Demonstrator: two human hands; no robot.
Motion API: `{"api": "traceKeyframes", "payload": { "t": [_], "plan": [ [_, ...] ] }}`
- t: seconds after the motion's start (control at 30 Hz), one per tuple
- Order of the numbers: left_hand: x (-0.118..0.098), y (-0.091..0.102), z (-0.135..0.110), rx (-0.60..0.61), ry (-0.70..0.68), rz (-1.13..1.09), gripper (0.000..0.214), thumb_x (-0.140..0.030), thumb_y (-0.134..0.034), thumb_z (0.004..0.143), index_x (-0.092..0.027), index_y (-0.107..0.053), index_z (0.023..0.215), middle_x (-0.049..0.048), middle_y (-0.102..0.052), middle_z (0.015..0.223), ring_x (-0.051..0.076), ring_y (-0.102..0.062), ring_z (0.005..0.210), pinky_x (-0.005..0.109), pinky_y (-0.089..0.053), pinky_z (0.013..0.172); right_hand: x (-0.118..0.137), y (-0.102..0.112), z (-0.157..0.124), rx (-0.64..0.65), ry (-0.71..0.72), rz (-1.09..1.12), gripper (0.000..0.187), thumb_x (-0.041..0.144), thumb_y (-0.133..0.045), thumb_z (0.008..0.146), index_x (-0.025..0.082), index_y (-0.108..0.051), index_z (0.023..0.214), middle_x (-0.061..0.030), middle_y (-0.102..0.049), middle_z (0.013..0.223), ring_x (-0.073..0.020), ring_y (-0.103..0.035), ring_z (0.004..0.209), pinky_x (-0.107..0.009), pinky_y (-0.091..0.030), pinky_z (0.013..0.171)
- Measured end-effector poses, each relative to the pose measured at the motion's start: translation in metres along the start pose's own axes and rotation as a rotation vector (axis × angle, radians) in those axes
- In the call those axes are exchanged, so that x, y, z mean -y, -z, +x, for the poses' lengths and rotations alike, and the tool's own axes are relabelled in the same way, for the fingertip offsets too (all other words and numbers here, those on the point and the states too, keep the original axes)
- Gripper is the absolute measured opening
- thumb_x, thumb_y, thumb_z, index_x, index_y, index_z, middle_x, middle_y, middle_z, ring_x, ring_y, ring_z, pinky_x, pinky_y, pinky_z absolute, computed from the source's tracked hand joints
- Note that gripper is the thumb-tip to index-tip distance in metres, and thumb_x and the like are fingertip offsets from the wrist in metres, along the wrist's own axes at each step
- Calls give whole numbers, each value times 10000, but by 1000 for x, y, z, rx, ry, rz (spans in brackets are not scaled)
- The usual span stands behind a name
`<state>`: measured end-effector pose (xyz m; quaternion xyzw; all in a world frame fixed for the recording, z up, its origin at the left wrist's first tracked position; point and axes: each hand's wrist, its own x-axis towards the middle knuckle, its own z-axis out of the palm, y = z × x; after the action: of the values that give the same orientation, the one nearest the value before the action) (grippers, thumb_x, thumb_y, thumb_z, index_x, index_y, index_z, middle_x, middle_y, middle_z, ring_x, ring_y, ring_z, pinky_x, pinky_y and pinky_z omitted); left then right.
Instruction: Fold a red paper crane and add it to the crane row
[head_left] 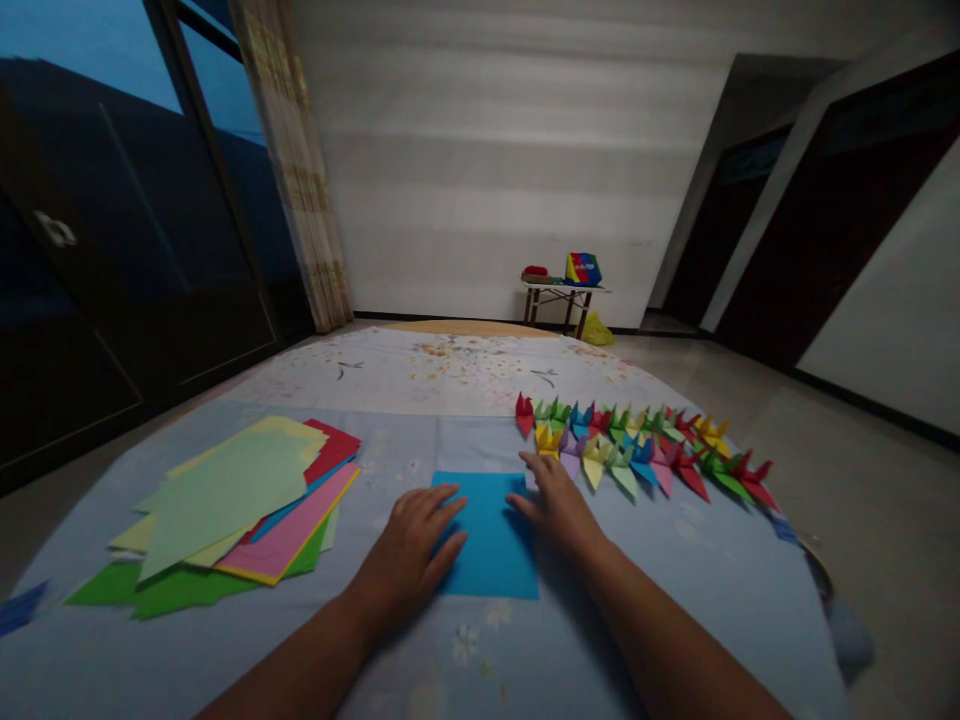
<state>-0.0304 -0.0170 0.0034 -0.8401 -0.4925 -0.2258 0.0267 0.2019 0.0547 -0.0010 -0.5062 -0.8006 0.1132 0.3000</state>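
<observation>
A flat blue square sheet of paper lies on the table in front of me. Over its left edge rests my left hand, fingers apart and reaching onto the paper. My right hand is at the sheet's upper right edge, its fingers spread, with the thumb over the blue surface. Whether the fingertips press on the paper I cannot tell. Neither hand grips anything. Beyond my right hand stand two rows of folded paper cranes in many colours.
A loose pile of coloured paper sheets lies to the left. A pale floral tablecloth covers the round table. Against the far wall stands a small table bearing a colourful box, with a yellow bag on the floor beside it.
</observation>
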Motion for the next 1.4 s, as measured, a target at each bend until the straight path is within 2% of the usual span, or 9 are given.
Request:
{"api": "traceKeyframes", "payload": {
  "t": [0.1,0.27,0.37,0.6,0.87,1.0,1.17,1.27,1.4],
  "plan": [
    [-13,-3,-2,90,-34,-18,424,-419,-460,858,-231,-504,1235,91,-528,1279,250,-455,1173,485,-334,997,9,8,-7,47,154,-5,492,381,-645,723,189,-538,1164,-126,-477,1193,-250,-441,1100,-390,-349,942],
    [-16,-9,-4,137,-18,0,470,-436,-543,793,-235,-521,1217,91,-528,1280,271,-458,1165,493,-339,986,32,21,-22,475,293,11,641,559,-686,611,255,-552,1159,-85,-515,1203,-278,-425,1111,-430,-323,929],
    [-18,-8,-3,171,-2,4,500,-465,-531,789,-233,-510,1231,95,-513,1299,278,-443,1183,498,-324,994,38,27,-26,560,281,-27,626,545,-667,640,251,-537,1177,-93,-494,1248,-291,-415,1132,-446,-307,932],
    [-18,-5,-2,221,-2,-80,652,-521,-596,704,-224,-474,1271,99,-479,1337,300,-420,1210,515,-275,1026,41,39,-23,540,328,-8,247,229,-574,736,208,-637,974,-65,-632,1030,-215,-531,991,-341,-351,883],
    [0,13,9,179,181,-448,224,-274,-494,804,-230,-635,973,36,-670,978,188,-594,921,330,-443,843,9,46,-9,408,43,306,169,208,-477,778,174,-641,801,0,-617,727,-126,-533,674,-221,-402,651],
    [-2,14,12,132,344,-571,236,-342,-475,813,-194,-641,893,22,-650,750,171,-589,695,284,-463,663,-6,38,-5,342,-120,487,195,292,-518,777,158,-624,872,7,-563,703,-111,-490,629,-207,-388,590],
    [-6,2,13,-12,537,-702,477,-375,-517,796,-192,-420,1225,-33,-555,691,143,-554,617,253,-434,598,-7,25,-4,260,-228,491,403,347,-579,752,166,-557,1112,16,-477,693,-101,-426,591,-205,-345,528],
    [-5,-3,13,-54,601,-705,513,-351,-522,788,-186,-361,1246,-67,-488,650,130,-529,585,237,-414,575,-5,22,-4,211,-254,451,505,365,-590,753,162,-492,1205,40,-401,628,-104,-393,575,-210,-327,516],
    [-4,-4,12,-56,652,-720,409,-351,-526,775,-192,-417,1136,-70,-482,633,133,-537,574,233,-413,556,-3,28,-6,343,-240,567,598,338,-621,740,164,-395,1265,29,-441,698,-105,-440,619,-209,-357,543]
  ]
}}
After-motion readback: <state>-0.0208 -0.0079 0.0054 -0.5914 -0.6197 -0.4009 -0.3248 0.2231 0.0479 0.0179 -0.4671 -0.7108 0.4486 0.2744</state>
